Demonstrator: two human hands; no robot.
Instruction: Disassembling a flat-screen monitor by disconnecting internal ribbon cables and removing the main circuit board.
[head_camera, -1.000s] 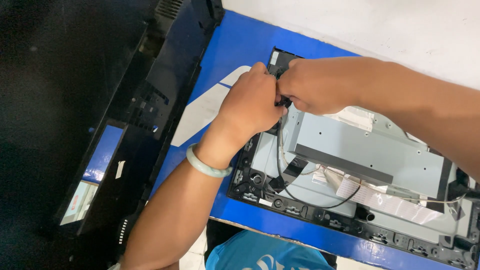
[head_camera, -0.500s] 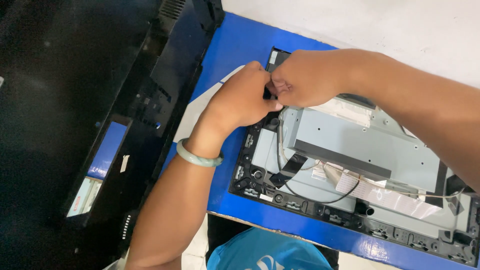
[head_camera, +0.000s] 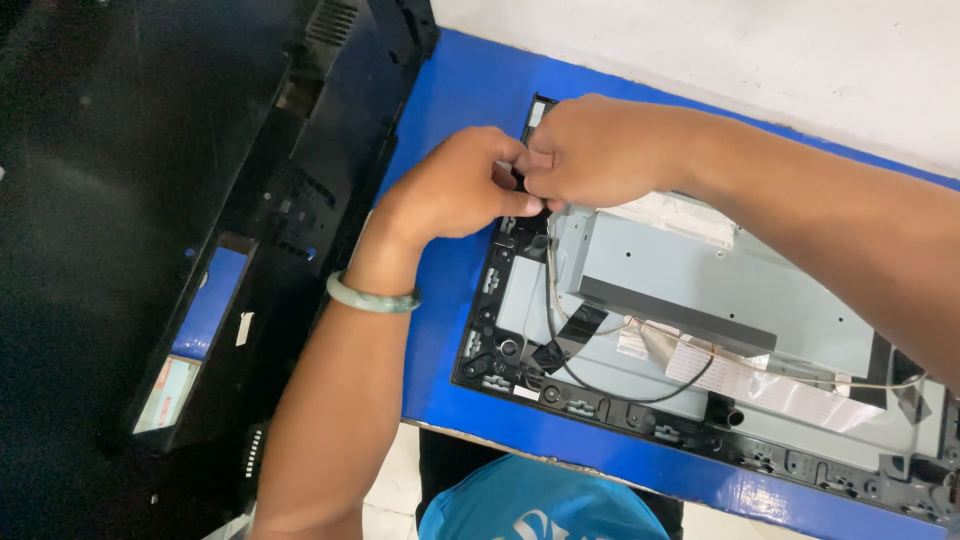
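Thin black cable (head_camera: 560, 350), looping across the grey metal panel chassis (head_camera: 700, 290) on the blue table (head_camera: 450, 110), was being seated at its far-left corner, both left hand (head_camera: 455, 185) and right hand (head_camera: 590, 150) pinched there, though what they pinched was hidden; pressing it home judged next.

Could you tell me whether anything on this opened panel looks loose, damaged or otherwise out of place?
Nothing looks broken. The black cable sags in a loose loop across the grey metal plate, held only by black tape. Both hands, left hand and right hand, hide the panel's corner.

A black plastic back cover (head_camera: 180, 250) lies beside the blue table (head_camera: 450, 300).
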